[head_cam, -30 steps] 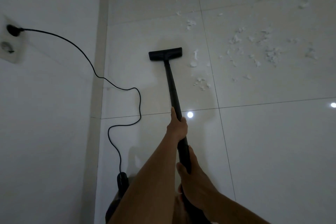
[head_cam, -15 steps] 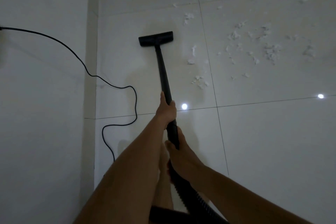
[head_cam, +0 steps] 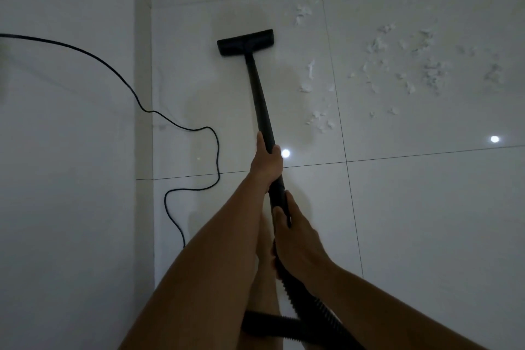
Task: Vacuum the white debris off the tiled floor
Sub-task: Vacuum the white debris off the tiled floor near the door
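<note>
A black vacuum wand [head_cam: 260, 99] runs from my hands up to its flat floor head [head_cam: 246, 42], which lies on the pale tiled floor [head_cam: 412, 221]. My left hand [head_cam: 266, 160] grips the wand about midway. Lower down, my right hand [head_cam: 294, 231] grips the wand where the ribbed hose [head_cam: 306, 307] begins. White debris [head_cam: 318, 119] lies in scraps to the right of the head, and a wider scatter of debris [head_cam: 426, 71] spreads toward the upper right. The head sits on bare tile, left of the nearest scraps.
A white wall [head_cam: 65, 179] stands along the left. A black power cord [head_cam: 176, 125] hangs from it and loops over the floor left of the wand. The hose curls back under my arms at the bottom. Two light reflections [head_cam: 285, 153] glint on the tiles.
The floor head slid forward and left over the tile, away from the scraps beside it. The view swung right, so the wall socket left the frame. Both hands kept their grip.
</note>
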Available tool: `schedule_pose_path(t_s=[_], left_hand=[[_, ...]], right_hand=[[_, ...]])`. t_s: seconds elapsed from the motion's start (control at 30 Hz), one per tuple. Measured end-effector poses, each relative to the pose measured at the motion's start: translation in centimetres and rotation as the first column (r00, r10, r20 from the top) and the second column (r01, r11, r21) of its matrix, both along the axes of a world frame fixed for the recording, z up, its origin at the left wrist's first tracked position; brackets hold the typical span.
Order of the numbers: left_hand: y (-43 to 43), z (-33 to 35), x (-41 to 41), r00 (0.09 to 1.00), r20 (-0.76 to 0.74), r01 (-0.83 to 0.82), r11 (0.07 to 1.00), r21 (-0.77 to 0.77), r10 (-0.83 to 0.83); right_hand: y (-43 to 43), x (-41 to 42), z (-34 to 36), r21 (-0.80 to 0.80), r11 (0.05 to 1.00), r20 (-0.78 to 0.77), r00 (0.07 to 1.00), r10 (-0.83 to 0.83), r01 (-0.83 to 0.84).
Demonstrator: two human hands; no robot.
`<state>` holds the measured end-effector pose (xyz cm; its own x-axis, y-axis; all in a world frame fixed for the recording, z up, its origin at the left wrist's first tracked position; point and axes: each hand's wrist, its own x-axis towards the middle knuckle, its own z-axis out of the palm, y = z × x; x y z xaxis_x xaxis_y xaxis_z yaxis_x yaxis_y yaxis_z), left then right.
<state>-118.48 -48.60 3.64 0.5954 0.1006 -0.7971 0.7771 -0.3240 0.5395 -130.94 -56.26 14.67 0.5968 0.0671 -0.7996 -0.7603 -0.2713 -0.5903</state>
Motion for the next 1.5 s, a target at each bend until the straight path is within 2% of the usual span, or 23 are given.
schedule_pose_path(t_s=[0.23,0.47,0.63,0.97,1.03,1.17,1.37,1.5], left_hand=[[1.1,0.7,0.7,0.982,-0.076,-0.184,0.963,-0.195,0.172],[1.2,0.4,1.3,0.983,-0.039,-0.184,0.973,-0.139,0.18],[1.1,0.3,1.2,0.991,-0.028,-0.135,0.985,-0.112,0.133],[1.9,-0.1,1.7,0.994,-0.023,-0.109,0.99,-0.087,0.108],[1.8,0.0,1.8,0.993,-0.024,-0.116,0.988,-0.1,0.114],[1.6,0.1,2.1,0.989,-0.025,-0.146,0.982,-0.12,0.144],[1.4,1.1,1.9,0.976,-0.022,-0.216,0.964,-0.154,0.215],[1.1,1.4,2.0,0.993,-0.031,-0.119,0.988,-0.097,0.116]], right_hand=[[0.5,1.9,0.8,0.007,0.998,0.0,0.998,0.059,-0.059],[0.0,1.6,1.9,0.045,0.992,-0.07,0.99,0.123,-0.121],[0.3,1.0,1.5,-0.014,0.991,-0.026,0.991,0.135,-0.135],[0.7,2.2,0.4,0.038,0.987,-0.037,0.987,0.156,-0.155],[0.8,2.6,0.4,0.048,0.989,-0.052,0.988,0.143,-0.14],[1.0,2.5,0.6,-0.005,0.996,0.021,0.996,0.085,-0.085],[1.1,2.4,0.2,-0.046,0.995,0.047,0.995,0.086,-0.083],[1.3,2.1,-0.1,-0.039,0.997,0.04,0.997,0.07,-0.068]])
